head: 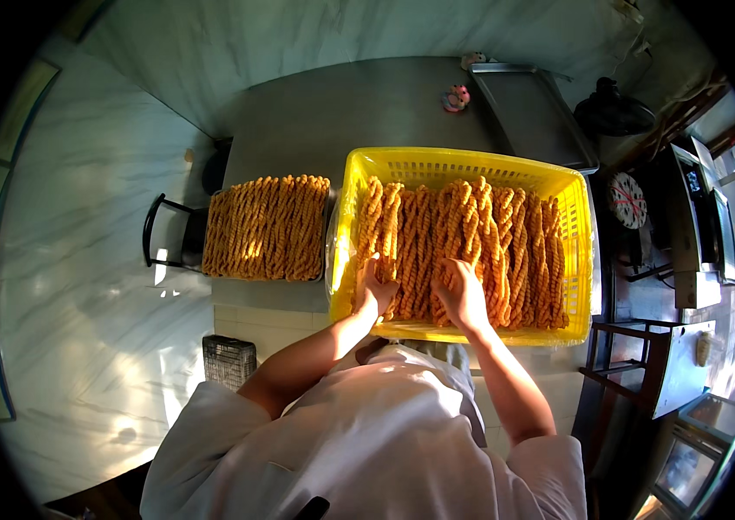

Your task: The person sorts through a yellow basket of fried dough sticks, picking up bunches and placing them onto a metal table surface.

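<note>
A yellow plastic basket (465,156) lined with clear plastic film stands before me, filled with rows of long golden fried dough twists (416,227). My left hand (377,289) is inside its near left part, thumb and fingers spread around the twists there; whether it grips them is hard to see. To its right, my right hand (463,292) curls its fingers around twists near the middle of the row, fingertips partly hidden. Left of the basket, more dough twists (266,227) lie closely packed on a tray whose dark rim (327,234) shows at the side.
Basket and tray rest on a grey metal table (315,123) against a marbled wall. An empty metal baking tray (530,110) and a small pink figurine (456,98) are at the back right. A black chair (152,231) stands left, a wire crate (229,357) below, a stool (679,364) right.
</note>
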### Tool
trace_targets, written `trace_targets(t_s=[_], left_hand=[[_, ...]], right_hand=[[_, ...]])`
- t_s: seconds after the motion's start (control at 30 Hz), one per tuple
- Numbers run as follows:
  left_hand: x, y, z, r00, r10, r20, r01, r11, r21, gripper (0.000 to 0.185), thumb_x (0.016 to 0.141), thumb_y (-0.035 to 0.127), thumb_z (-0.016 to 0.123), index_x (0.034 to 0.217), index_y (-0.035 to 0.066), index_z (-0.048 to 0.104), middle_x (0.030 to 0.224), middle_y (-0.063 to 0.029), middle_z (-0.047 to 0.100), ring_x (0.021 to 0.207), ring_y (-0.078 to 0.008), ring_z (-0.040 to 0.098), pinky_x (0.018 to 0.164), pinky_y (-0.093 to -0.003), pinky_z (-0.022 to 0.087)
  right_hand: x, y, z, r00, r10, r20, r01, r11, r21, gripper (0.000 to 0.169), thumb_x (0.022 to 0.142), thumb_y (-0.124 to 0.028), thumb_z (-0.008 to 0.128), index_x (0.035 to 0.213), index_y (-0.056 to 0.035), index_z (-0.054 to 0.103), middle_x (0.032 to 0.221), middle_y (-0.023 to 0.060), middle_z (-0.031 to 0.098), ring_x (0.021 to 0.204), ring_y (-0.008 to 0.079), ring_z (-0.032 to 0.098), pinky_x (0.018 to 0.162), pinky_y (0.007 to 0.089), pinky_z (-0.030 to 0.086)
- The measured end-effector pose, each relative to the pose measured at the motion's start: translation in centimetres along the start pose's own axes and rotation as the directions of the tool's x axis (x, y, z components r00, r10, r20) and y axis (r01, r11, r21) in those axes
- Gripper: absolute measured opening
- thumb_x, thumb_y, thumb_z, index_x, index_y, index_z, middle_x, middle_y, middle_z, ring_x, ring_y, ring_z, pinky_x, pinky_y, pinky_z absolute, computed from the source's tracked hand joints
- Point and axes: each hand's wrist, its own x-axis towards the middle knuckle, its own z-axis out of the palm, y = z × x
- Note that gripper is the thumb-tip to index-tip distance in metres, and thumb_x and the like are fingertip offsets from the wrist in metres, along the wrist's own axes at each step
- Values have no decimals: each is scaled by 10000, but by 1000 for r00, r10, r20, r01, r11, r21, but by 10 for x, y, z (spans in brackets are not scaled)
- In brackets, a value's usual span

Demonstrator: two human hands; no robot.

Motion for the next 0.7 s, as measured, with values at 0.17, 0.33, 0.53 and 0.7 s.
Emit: trace_targets(t_s=[0.17,0.33,0.53,0.7], left_hand=[[21,-41,-11,995,-68,78,97,879,-467,806,893,41,741,1617,169,412,1443,-138,583,1114,-265,650,910,-389,584],[28,-51,-20,987,-87,133,105,985,-138,783,877,44,588,1634,85,390,1156,-124,734,829,-178,676,699,-332,549],[-25,40,-72,929,-156,337,145,988,57,829,873,31,600,1655,16,328,1673,-216,402,1527,-281,411,1247,-366,328],[43,48,-70,858,142,493,-321,898,300,732,934,-7,578,1638,88,399,1713,-200,320,1562,-304,366,1277,-400,319]], right_hand=[[43,11,140,929,298,220,-321,944,75,680,909,-319,771,1458,21,556,1289,279,702,1155,384,716,983,458,555],[50,16,157,889,437,137,-436,899,-38,731,864,-254,748,1508,-4,510,1326,295,685,1219,409,687,1022,451,547],[50,27,167,925,380,33,-378,925,-45,662,882,-224,698,1492,-5,565,1397,275,658,1284,409,645,1073,451,520],[53,48,178,925,325,197,-301,943,-139,768,915,-237,679,1597,11,428,1481,327,556,1312,468,590,1131,460,479]])
